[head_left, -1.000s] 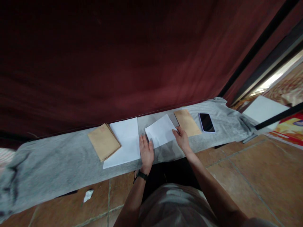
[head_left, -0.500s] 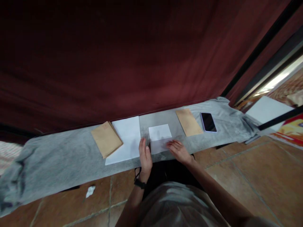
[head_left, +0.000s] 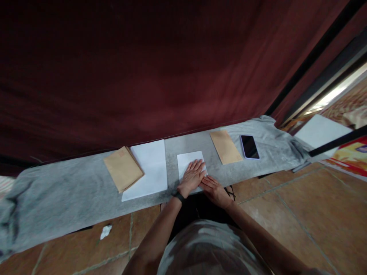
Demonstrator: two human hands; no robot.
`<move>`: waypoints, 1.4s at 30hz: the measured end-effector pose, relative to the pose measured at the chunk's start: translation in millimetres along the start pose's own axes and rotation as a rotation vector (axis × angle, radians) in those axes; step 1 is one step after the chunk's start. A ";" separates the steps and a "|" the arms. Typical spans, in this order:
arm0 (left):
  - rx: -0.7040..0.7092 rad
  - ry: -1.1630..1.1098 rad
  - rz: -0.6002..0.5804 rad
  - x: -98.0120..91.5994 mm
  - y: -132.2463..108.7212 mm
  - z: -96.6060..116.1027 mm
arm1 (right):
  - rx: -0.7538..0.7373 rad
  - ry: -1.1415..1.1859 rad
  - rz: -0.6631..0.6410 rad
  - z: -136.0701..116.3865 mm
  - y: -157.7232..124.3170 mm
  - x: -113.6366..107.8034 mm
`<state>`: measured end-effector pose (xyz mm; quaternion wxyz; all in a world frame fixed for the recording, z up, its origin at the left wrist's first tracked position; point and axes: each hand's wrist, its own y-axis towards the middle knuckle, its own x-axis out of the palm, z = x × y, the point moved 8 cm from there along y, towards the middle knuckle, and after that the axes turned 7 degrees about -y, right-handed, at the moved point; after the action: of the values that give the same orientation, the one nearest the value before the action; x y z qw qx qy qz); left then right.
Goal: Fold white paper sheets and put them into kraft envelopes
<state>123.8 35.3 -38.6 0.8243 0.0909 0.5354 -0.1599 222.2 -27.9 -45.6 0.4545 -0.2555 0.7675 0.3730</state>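
A small white sheet of paper [head_left: 186, 158], apparently folded, lies on the grey cloth in front of me. My left hand [head_left: 192, 176] rests flat across its lower right part, fingers stretched out. Beside it, my right hand [head_left: 215, 190] lies over the paper's lower right corner with its fingers extended, touching the left hand. The paper's bottom edge is mostly hidden under the hands. To the left are larger white sheets [head_left: 153, 168], partly covered by a stack of brown envelopes [head_left: 122, 170]. A single brown envelope [head_left: 226, 147] lies to the right.
A phone [head_left: 250, 147] lies right of the single envelope. The grey cloth [head_left: 63, 191] covers a long narrow bench against a dark red curtain [head_left: 160, 88]. On the tiled floor sits a crumpled white tissue [head_left: 106, 231]. A black bar [head_left: 338, 141] crosses at the right.
My left hand has moved right, from the paper's left side onto it, pressing flat beside the right hand. The right hand has shifted slightly down.
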 end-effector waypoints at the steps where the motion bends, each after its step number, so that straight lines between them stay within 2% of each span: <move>1: -0.029 0.006 0.009 -2.0 5.0 -6.9 | 0.004 0.020 -0.008 0.8 -0.1 0.6; 5: -0.170 0.009 0.100 -15.7 9.2 -44.5 | 0.037 0.064 0.005 5.4 -2.7 -0.1; 8: -0.260 -0.030 0.167 -23.5 -6.1 -73.0 | 0.065 0.077 0.027 9.4 -6.7 -2.1; 10: -0.275 -0.102 0.188 -25.1 -24.3 -84.5 | 0.083 0.091 0.040 12.7 -9.2 -4.6; 13: -0.185 -0.266 0.219 -27.0 -59.6 -81.0 | 0.100 0.118 0.051 17.8 -11.0 -9.3; 17: 0.028 -0.372 0.206 -25.1 -103.2 -50.1 | 0.108 0.146 0.062 25.0 -7.2 -13.9; 20: 0.021 -0.353 0.289 -24.2 -117.6 -43.5 | 0.154 0.150 0.071 32.0 -1.6 -16.3; 23: -0.039 -0.369 0.418 -25.4 -118.6 -50.2 | 0.199 0.145 0.049 36.9 2.6 -17.4; 25: -0.071 -0.380 0.457 -25.5 -117.0 -54.4 | 0.222 0.150 0.034 39.5 2.8 -18.5; 29: -0.153 -0.426 0.448 -26.7 -116.7 -59.7 | 0.286 0.174 0.066 47.7 -1.5 -22.7; 34: -0.403 -0.497 0.378 -25.5 -114.7 -72.1 | 0.388 0.089 0.078 57.2 1.8 -20.2; 38: -0.510 -0.473 0.411 -29.7 -106.3 -75.6 | 0.471 0.040 0.099 63.9 14.7 -18.6; 42: -0.570 -0.467 0.449 -34.1 -96.0 -78.0 | 0.535 -0.006 0.051 68.6 29.2 -16.2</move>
<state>9.8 -23.5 -37.5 0.9298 -0.0649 0.3242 0.1614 243.0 45.4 -42.5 0.4986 -0.1057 0.8436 0.1692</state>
